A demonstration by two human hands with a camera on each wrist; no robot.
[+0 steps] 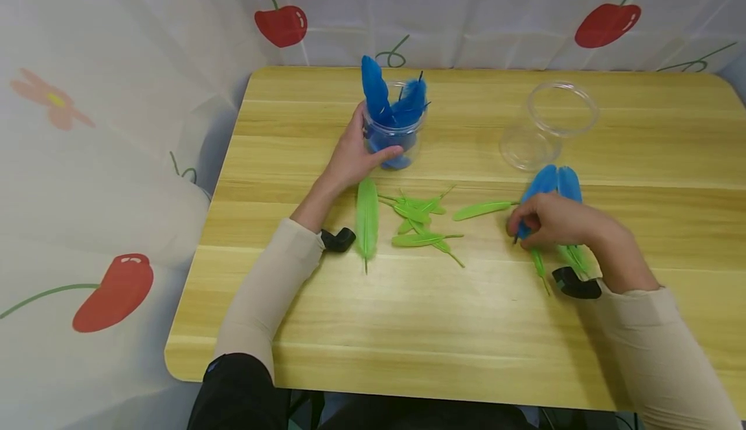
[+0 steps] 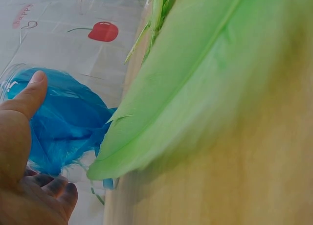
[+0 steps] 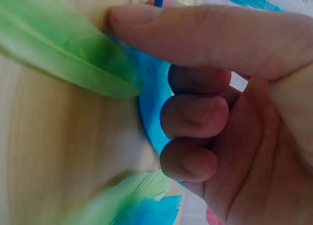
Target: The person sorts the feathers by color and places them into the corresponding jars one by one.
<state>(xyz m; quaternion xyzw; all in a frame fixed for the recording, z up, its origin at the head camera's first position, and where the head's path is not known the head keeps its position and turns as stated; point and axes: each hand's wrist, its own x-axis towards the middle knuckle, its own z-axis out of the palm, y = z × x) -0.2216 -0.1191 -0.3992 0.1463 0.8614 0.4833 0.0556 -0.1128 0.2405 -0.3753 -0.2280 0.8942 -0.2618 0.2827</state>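
Note:
My left hand (image 1: 351, 158) holds a clear plastic jar (image 1: 415, 147) by its side, thumb across the front. Several blue feathers (image 1: 377, 93) stand in the jar, some poking above its rim. At the right, my right hand (image 1: 562, 221) pinches a blue feather (image 3: 154, 95) between thumb and fingers, low over the table. Another blue feather (image 1: 569, 184) lies just beyond that hand, and green feathers (image 1: 537, 263) lie beneath it, partly hidden. One large green feather (image 1: 367, 219) lies near my left wrist, close to that wrist's camera.
Several green feathers (image 1: 416, 213) lie in a loose pile mid-table, and a single green feather (image 1: 482, 210) lies between the pile and my right hand. A second clear jar (image 1: 563, 134) stands at the back right. A printed white curtain (image 1: 466, 15) hangs behind the wooden table (image 1: 419, 339).

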